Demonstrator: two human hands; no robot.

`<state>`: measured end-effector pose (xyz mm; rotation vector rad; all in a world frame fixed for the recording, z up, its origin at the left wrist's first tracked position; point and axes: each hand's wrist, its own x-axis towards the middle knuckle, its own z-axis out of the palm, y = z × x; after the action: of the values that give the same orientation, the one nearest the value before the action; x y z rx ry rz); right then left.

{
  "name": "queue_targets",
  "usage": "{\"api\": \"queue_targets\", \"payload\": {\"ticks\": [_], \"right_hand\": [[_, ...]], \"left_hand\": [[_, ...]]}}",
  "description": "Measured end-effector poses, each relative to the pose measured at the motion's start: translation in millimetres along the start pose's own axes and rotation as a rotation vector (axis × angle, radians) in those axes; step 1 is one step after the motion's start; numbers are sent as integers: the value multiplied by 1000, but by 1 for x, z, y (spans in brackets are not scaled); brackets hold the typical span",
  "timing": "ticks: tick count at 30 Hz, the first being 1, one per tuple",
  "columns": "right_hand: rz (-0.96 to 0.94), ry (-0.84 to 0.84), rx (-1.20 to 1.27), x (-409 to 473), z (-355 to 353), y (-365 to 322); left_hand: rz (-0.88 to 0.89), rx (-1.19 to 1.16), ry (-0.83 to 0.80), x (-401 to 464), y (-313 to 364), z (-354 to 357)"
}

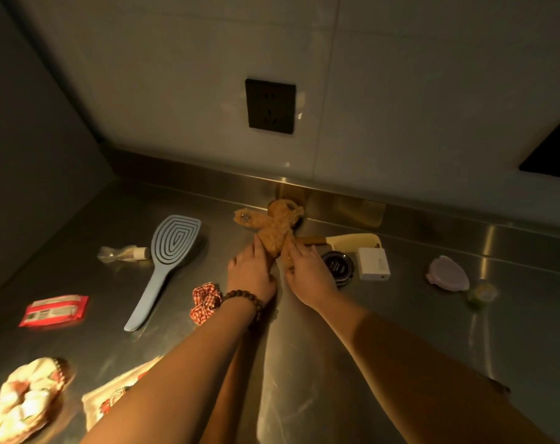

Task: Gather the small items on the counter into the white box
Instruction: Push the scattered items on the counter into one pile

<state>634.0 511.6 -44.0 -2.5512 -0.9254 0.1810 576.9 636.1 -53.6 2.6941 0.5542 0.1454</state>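
Both hands were on the plush toy (274, 230), far centre of the counter (400, 331), close to the back wall. Left hand (251, 272) lay against the toy's left lower edge, fingers flat and extended; right hand (307, 272) pressed on its right lower limb. Neither grip was closed: fingers loosely spread, in contact with the toy, nothing lifted. Toy was resting on the counter.

Handling, my read: soft, light, floppy, fuzzy fabric, so no slip risk and nothing to break. It'll sag if picked up by one limb. Best to pinch the torso or scoop from both sides; one hand around the body should do.

Looks: tan-orange, bear- or gingerbread-shaped, limbs splayed, head towards the wall, a small metal ring or clasp on the far-left limb.

Around it: comb (352, 243) just right of the toy, black tin (338, 267) touching or just beside the right hand, white charger (373, 263) right of the tin. Lilac case (448, 273) and a small pale-green item (482, 294) further right. Left side: blue hairbrush (168, 261), a wrapped small bottle (125, 254), red packet (53, 310), checked scrunchie (205, 302) near the left wrist. Near left: floral scrunchie (25, 402) and a printed pouch (115, 398), partly under the left forearm.

White box wasn't in view, so I can't tell the carry distance. Plenty left to gather.
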Motion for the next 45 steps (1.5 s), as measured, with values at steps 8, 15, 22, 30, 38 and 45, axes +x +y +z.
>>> {"api": "queue_targets", "payload": {"ticks": [8,15,22,30,38,45], "right_hand": [[15,81,230,-14,-14,7],[71,305,161,-20,-87,29],[166,115,357,-38,-129,63],[152,407,198,-41,-132,98],[203,388,75,-52,-97,117],[183,252,20,-69,-70,125]], "left_hand": [[116,-187,117,0,-14,-22],[286,-263,210,-5,7,-49],[454,-344,232,2,57,-59],[537,-132,151,40,95,-25],[467,-67,-82,44,98,20],[572,75,-58,19,96,32]]}}
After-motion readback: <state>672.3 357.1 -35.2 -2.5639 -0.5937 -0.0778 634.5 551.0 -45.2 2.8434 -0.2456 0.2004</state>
